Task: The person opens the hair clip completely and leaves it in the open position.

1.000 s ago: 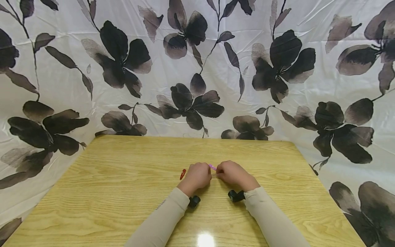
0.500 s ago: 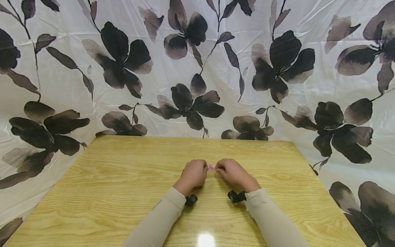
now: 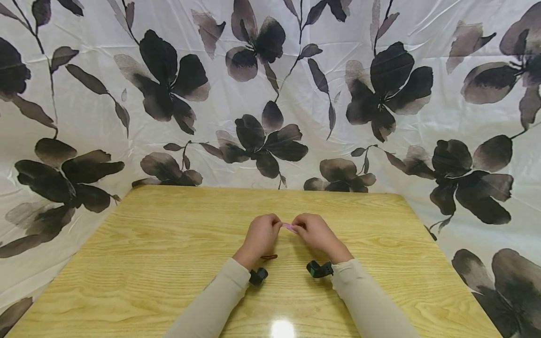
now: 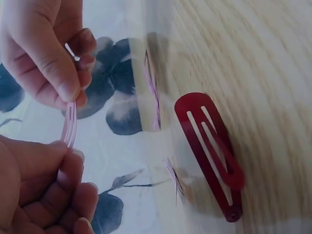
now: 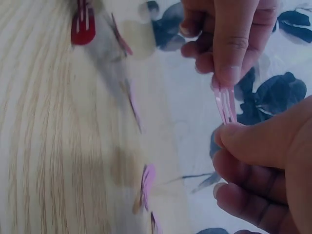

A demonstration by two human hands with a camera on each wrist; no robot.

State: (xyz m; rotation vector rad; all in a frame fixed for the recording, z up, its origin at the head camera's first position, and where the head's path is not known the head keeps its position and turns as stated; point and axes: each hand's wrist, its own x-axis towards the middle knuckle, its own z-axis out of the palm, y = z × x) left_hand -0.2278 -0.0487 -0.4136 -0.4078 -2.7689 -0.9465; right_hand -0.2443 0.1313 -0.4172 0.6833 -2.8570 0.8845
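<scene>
A pink snap hair clip [image 3: 289, 227] spans the gap between my two hands over the middle of the table. One end is pinched between thumb and fingers of my left hand [image 3: 263, 234]. My right hand [image 3: 316, 234] pinches the other end the same way. Close up in the left wrist view, the slotted strips of the held clip [image 4: 69, 126] show between the fingertips, and its ends are covered by them. A red snap hair clip [image 4: 200, 141] lies on the table with its middle tongue sprung out from the frame.
A dark red loop [image 3: 269, 257] shows on the wooden table [image 3: 169, 263] beside my left wrist. Several thin pink pieces, among them one pink sliver [image 5: 147, 185], appear near the table's edge in the wrist views. A flowered cloth [image 3: 321, 155] hangs behind the table.
Both hands have shifted slightly forward and left with the pink hair clip. My left hand now covers where the red clip showed, and a dark red loop has come into view by its wrist.
</scene>
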